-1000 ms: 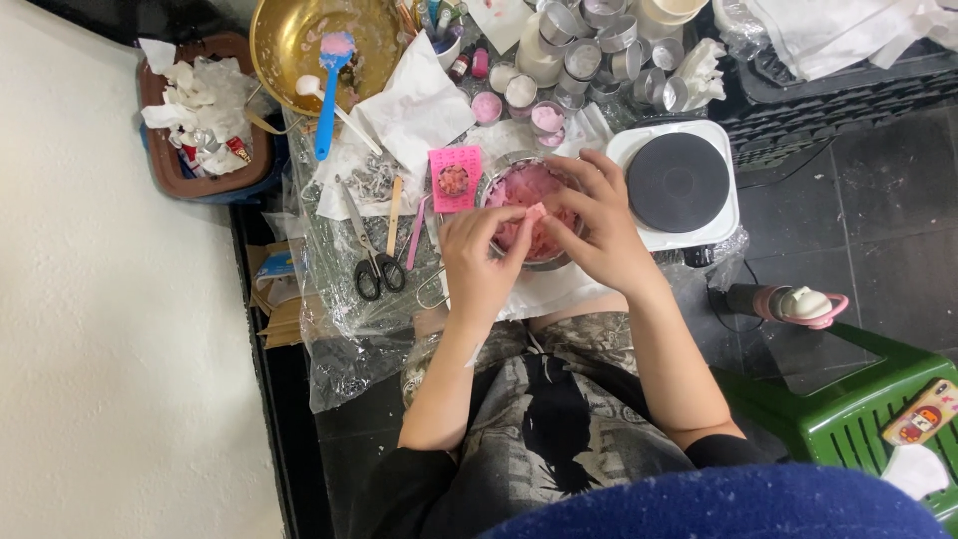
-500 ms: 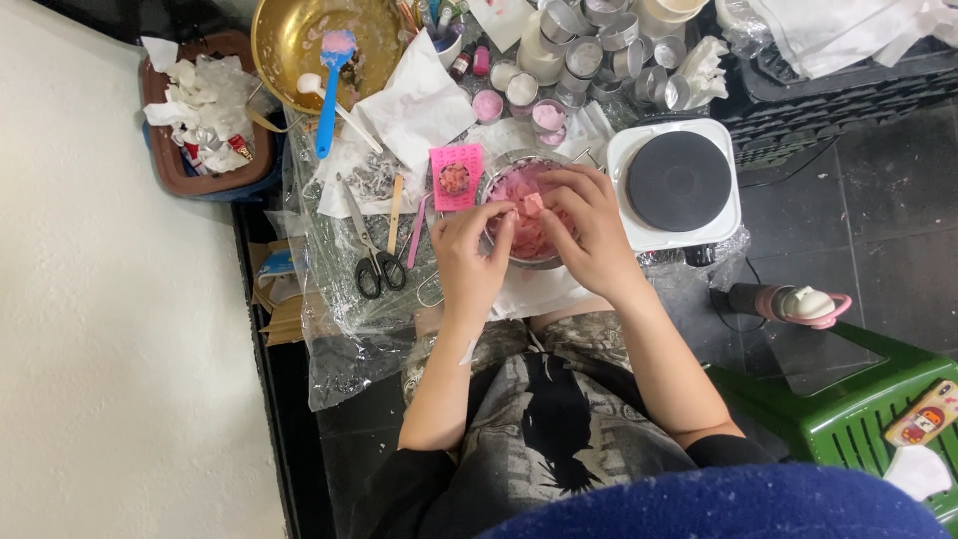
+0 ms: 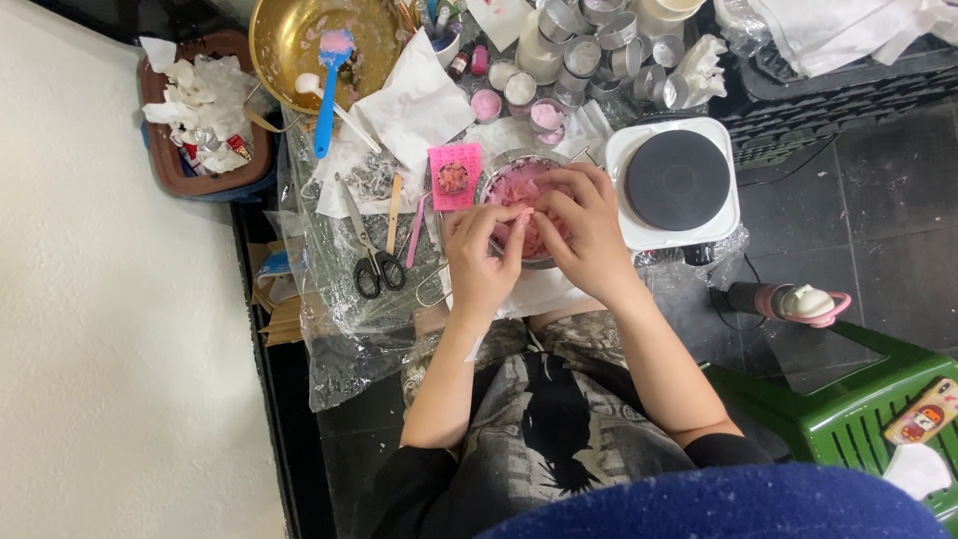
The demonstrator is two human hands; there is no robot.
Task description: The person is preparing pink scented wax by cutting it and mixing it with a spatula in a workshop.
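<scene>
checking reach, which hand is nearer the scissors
Left. The left hand sits just right of the scissors in the picture; the right hand is farther off, beyond the left.

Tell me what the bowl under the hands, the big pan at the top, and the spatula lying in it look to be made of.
Bowl: likely steel, going by its thin, shiny silver rim; pink pieces fill it. Both the left hand and the right hand work over it. Big pan: brass-like metal, yellow-gold with a dull sheen. Spatula: probably plastic or silicone, with a matte bright blue handle and a pink-smeared head.
</scene>
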